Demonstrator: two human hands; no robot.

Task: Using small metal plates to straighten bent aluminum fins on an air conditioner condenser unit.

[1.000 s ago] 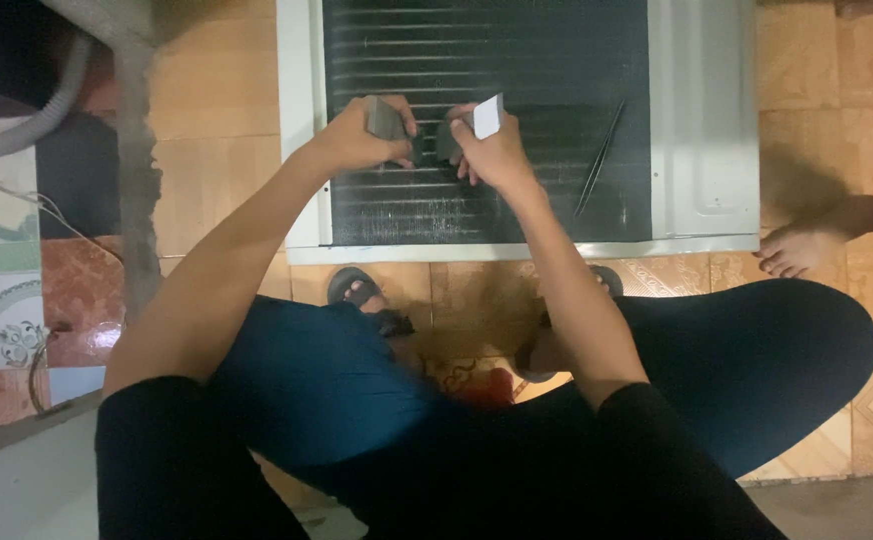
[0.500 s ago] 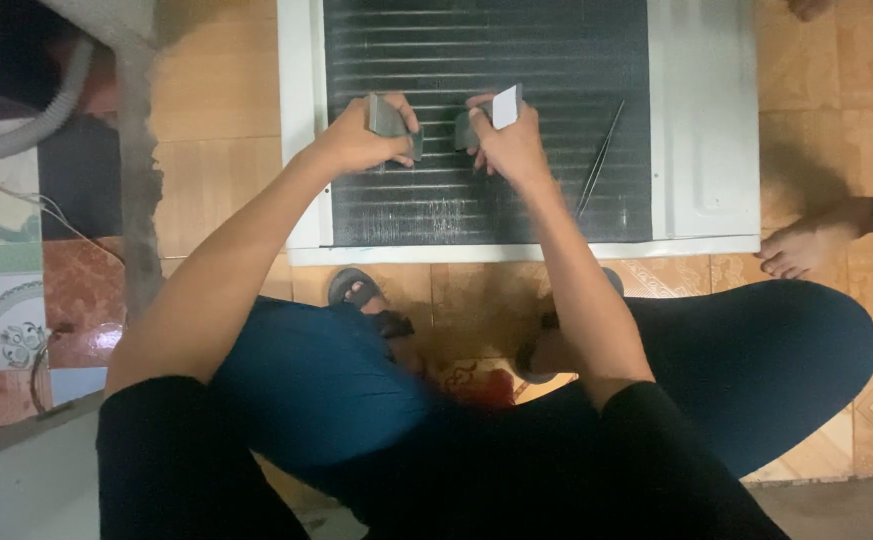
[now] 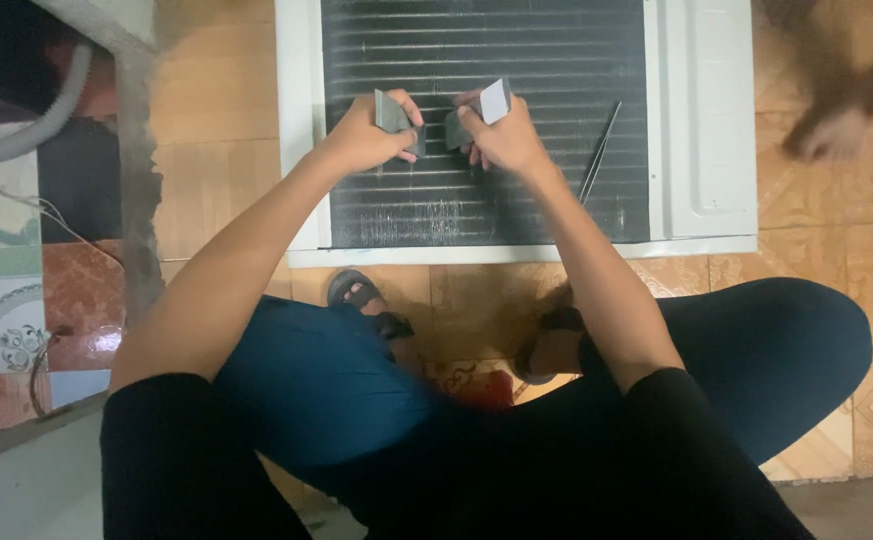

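Upper centre of frame: left hand (image 3: pixel 362 135) and right hand (image 3: pixel 502 135), each grip clamped on a small grey comb tool (image 3: pixel 393 115) (image 3: pixel 487 105), pressed against the dark finned coil (image 3: pixel 477 60); a thin rod (image 3: pixel 598 155) lies right.

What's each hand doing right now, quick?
Left hand: closed on a small grey fin comb, over the finned coil.
Right hand: closed on a grey-white comb.

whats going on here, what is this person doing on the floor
A person squats over a white-framed air conditioner unit lying on the tiled floor. The left hand and right hand each press a small grey comb-like tool onto its dark fins. A thin metal rod rests on the fins, right of the hands.
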